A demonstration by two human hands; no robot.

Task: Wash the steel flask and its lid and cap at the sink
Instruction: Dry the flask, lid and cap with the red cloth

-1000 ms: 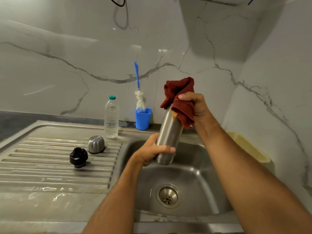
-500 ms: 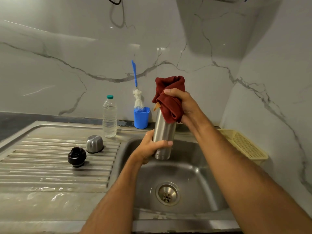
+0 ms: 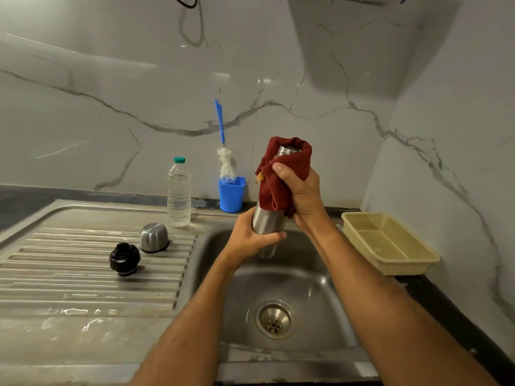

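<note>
Above the sink basin (image 3: 312, 285) I hold the steel flask (image 3: 269, 222) nearly upright. My left hand (image 3: 252, 239) grips its lower body. My right hand (image 3: 301, 196) grips a dark red cloth (image 3: 281, 174) wrapped round the flask's upper half; the open steel mouth shows above the cloth. On the ribbed draining board (image 3: 83, 274) to the left lie the black lid (image 3: 124, 259) and, just behind it, the steel cap (image 3: 154, 237), standing mouth down.
A clear plastic water bottle (image 3: 179, 192) and a blue cup (image 3: 232, 193) holding a blue-handled bottle brush (image 3: 224, 151) stand along the back edge. A cream plastic basket (image 3: 387, 242) sits right of the sink. The drain (image 3: 275, 319) is open below.
The flask has swung from tilted to nearly upright. My right hand with the cloth has slid down the flask's upper part, uncovering its mouth. The lid and cap have not moved.
</note>
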